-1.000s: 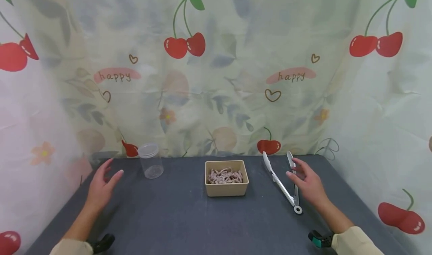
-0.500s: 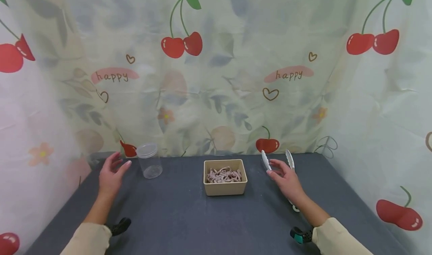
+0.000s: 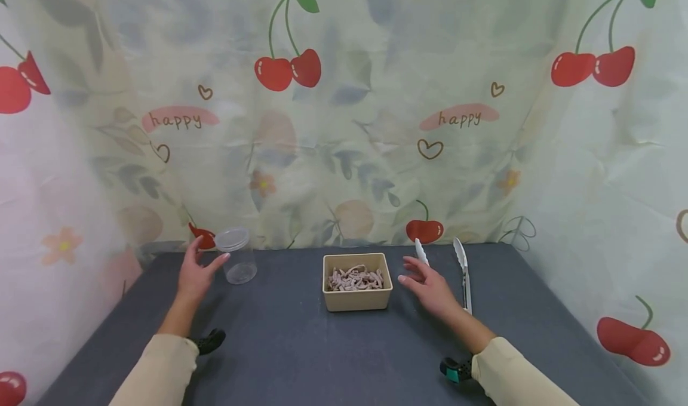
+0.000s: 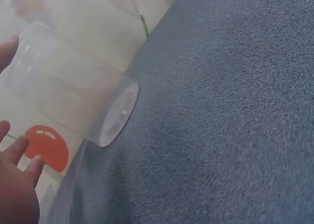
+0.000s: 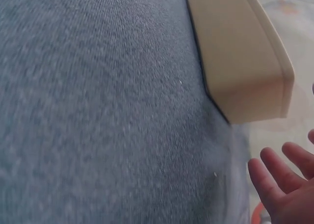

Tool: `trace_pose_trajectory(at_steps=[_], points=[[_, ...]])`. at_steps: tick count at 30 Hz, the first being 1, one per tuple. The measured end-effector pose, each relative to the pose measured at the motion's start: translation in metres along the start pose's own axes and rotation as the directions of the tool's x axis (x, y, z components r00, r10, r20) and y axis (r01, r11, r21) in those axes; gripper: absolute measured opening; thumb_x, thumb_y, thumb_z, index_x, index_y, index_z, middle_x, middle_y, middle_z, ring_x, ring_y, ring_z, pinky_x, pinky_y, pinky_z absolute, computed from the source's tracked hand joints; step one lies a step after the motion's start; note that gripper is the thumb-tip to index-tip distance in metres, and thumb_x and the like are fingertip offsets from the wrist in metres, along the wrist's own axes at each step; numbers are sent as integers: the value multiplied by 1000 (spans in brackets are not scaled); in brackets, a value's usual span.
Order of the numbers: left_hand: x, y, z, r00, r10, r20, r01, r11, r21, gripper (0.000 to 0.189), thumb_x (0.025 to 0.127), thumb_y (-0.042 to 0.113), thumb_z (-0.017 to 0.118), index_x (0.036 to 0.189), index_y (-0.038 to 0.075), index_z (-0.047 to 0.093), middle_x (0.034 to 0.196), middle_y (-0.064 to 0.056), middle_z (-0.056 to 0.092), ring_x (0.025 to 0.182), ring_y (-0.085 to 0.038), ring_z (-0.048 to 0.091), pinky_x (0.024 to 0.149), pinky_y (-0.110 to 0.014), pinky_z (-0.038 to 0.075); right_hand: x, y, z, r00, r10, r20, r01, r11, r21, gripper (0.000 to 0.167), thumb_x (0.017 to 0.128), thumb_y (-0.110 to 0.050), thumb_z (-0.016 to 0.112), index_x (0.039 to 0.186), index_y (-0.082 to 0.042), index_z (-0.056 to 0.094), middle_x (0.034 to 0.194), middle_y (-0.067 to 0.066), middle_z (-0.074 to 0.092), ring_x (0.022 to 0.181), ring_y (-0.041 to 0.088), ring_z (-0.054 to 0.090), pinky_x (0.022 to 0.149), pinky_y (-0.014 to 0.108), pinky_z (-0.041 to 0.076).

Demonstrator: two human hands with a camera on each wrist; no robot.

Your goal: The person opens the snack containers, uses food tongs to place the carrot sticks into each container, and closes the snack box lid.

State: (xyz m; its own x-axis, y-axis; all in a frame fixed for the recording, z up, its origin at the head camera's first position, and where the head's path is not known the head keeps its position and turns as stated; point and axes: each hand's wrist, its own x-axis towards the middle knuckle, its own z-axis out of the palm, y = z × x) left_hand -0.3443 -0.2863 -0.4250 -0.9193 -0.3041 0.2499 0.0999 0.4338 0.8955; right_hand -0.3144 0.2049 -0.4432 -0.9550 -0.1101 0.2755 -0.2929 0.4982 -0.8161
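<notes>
Head view: the left hand [image 3: 196,276], wide and empty, sits beside the clear lidded jar [image 3: 240,270]; whether its thumb touches is unclear. The right hand [image 3: 432,289], also spread and empty, hangs just beside the beige rectangular tub [image 3: 357,302] of thin greyish strips [image 3: 356,279], partly hiding silver tongs [image 3: 466,280]. For a grasp, curling round the jar's body and keeping the tub level seem wisest.

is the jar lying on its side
No, the jar stands upright on the table in the head view, its base down and its top up.
</notes>
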Motion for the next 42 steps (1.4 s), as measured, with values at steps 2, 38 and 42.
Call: trace_pose_trajectory(at_steps=[2,38,42], points=[[1,0,3,1000,-15,6,15,1000,16,90,90,33,71,156,11,14,159,-18,18,142,-39,20,107,-58,24,2,-2,4,1000,-5,18,5,1000,16,52,93,-17,67,139,-2,49,132,26,55,114,37,59,92,49,46],[17,-2,27,997,-47,69,48,999,-17,93,87,30,75,154,4,17,154,-25,27,140,-40,26,108,-54,26,1,7,24,995,-31,96,31,999,9,50,94,-23,66,141,-10,52,134,13,57,118,32,56,96,51,42],[16,1,24,994,-56,97,57,998,-5,95,86,35,75,154,4,17,155,-23,26,140,-39,26,108,-54,26,1,6,24,995,-29,99,29,1000,1,50,95,-22,65,141,-10,51,134,13,58,118,31,56,97,51,41]])
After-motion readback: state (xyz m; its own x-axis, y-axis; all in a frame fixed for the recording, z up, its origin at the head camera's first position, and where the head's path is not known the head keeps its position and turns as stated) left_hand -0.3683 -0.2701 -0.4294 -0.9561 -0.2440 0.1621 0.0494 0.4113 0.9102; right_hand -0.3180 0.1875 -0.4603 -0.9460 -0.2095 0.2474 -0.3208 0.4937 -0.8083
